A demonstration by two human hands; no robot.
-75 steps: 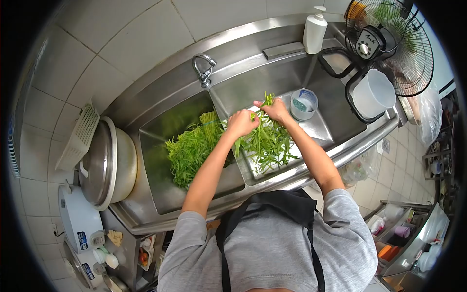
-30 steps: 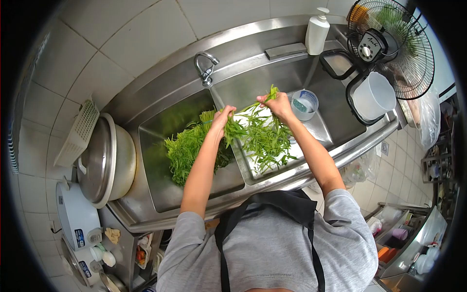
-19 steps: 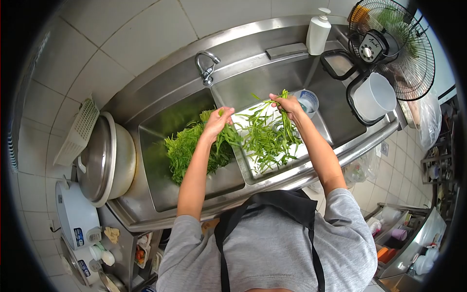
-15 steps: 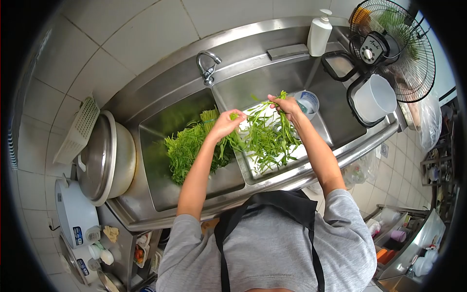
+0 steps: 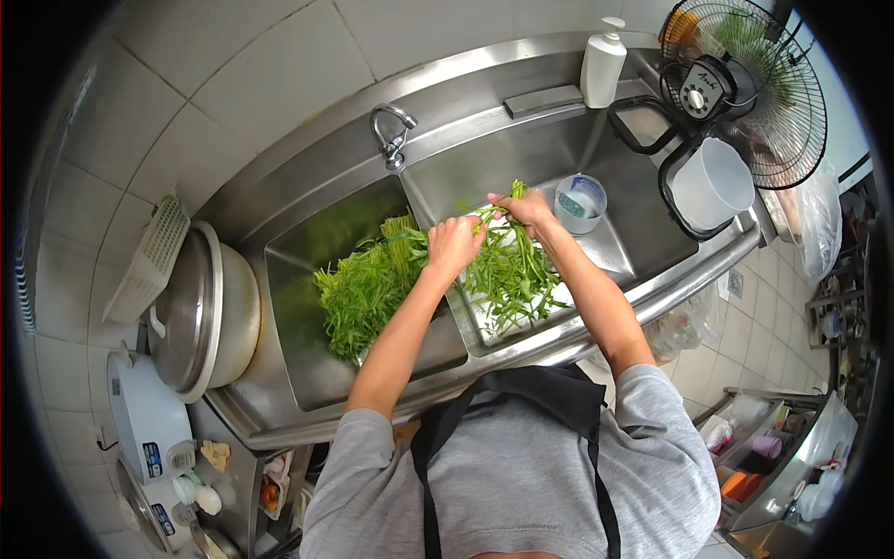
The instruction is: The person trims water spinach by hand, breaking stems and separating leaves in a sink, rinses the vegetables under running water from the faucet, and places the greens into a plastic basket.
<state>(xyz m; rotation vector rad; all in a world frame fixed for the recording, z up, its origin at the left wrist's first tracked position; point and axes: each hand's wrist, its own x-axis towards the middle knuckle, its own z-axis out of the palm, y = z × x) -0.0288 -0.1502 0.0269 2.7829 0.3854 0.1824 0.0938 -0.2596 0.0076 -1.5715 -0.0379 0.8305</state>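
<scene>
My right hand [image 5: 527,211] grips a bunch of water spinach [image 5: 510,279] by its stems, with the leaves hanging over the right basin. My left hand [image 5: 454,244] is closed at the stems just beside it, fingers pinching a green piece near the right fingertips. A larger heap of water spinach [image 5: 363,293] lies in the left basin [image 5: 307,373], its cut stem ends bundled toward the faucet side. Under the hanging leaves, a white surface shows in part in the right basin [image 5: 466,172].
A clear round tub [image 5: 580,205] sits in the right basin. Behind the sink stand a faucet [image 5: 391,140] and a white pump bottle [image 5: 603,65]. A fan [image 5: 708,88] and plastic container [image 5: 713,191] are at right, a large lidded pot [image 5: 209,307] at left.
My left hand has moved right and up to meet the stems by my right hand. The right hand has shifted slightly left with the bunch.
</scene>
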